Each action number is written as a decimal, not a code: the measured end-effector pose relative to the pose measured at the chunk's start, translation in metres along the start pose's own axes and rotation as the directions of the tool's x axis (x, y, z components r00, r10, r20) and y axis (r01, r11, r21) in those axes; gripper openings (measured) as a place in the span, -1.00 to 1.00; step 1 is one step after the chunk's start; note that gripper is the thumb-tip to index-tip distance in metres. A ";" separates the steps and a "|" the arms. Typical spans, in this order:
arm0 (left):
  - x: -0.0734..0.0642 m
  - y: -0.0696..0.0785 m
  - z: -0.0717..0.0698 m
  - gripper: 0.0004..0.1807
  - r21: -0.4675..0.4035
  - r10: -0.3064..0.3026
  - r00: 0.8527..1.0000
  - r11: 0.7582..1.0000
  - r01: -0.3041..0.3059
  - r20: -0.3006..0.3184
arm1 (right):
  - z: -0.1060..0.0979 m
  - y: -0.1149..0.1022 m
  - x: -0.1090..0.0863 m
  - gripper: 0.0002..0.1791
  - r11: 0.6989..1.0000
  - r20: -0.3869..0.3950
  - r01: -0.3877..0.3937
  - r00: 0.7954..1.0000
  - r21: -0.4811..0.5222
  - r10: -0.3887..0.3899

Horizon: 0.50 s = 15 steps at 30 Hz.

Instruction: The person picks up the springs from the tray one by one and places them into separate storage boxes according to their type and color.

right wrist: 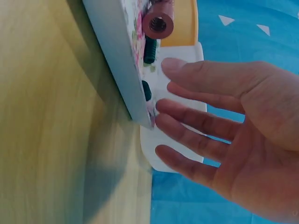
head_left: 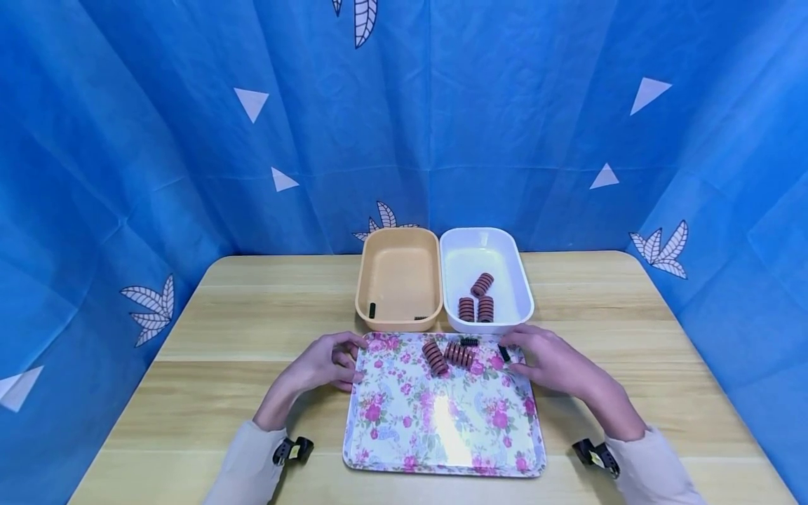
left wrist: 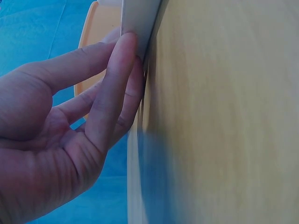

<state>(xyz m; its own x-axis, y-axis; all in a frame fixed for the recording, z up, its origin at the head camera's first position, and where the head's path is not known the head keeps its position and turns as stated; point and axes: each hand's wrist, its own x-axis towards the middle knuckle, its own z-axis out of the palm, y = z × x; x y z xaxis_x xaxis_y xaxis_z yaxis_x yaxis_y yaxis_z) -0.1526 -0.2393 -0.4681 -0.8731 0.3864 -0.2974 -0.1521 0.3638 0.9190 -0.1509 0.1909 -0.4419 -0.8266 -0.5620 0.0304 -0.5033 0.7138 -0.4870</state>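
Observation:
A floral tray (head_left: 404, 421) lies on the table. My left hand (head_left: 328, 362) holds its far left corner; in the left wrist view, fingertips (left wrist: 125, 46) press its outer side wall. Over the far right corner, my right hand (head_left: 555, 361) has loosely bent, spread fingers, close to a small black spring (head_left: 503, 353). The right wrist view shows a gap between that hand (right wrist: 224, 121) and the black spring (right wrist: 146, 90). Two thick reddish-brown springs (head_left: 435, 358) and another black spring (head_left: 469, 341) lie along the tray's far side.
Behind the tray, an orange bin (head_left: 400, 277) contains two small black springs (head_left: 372, 310). Beside it, a white bin (head_left: 489, 252) contains three brown springs (head_left: 482, 284). A blue curtain (head_left: 429, 126) hangs behind the wooden table (head_left: 271, 301).

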 end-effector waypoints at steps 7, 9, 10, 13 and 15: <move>0.000 0.001 -0.001 -0.43 -0.002 0.003 1.000 1.000 -0.003 -0.002 | 0.005 0.001 0.003 -0.57 1.000 0.004 -0.003 1.000 -0.012 0.003; 0.000 0.000 -0.001 -0.43 -0.004 0.004 1.000 1.000 -0.004 0.000 | 0.007 0.002 0.003 -0.57 1.000 0.007 -0.003 1.000 -0.011 0.003; 0.000 0.000 -0.001 -0.43 -0.006 0.007 1.000 1.000 -0.007 0.003 | 0.008 0.002 0.004 -0.58 1.000 0.005 0.001 1.000 -0.013 -0.001; -0.001 -0.001 -0.002 -0.44 -0.012 0.016 1.000 1.000 -0.016 0.011 | 0.010 0.003 0.004 -0.60 1.000 -0.005 0.020 1.000 -0.023 -0.020; -0.001 -0.001 -0.002 -0.45 -0.014 0.019 1.000 1.000 -0.019 0.017 | 0.011 0.004 0.004 -0.61 0.999 -0.014 0.034 0.999 -0.029 -0.034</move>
<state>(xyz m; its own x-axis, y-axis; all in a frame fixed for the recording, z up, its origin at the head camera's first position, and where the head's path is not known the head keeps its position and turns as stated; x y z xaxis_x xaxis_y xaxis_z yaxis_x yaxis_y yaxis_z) -0.1525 -0.2413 -0.4680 -0.8681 0.4074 -0.2837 -0.1418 0.3443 0.9281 -0.1532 0.1864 -0.4534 -0.8124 -0.5801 0.0592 -0.5378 0.7062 -0.4604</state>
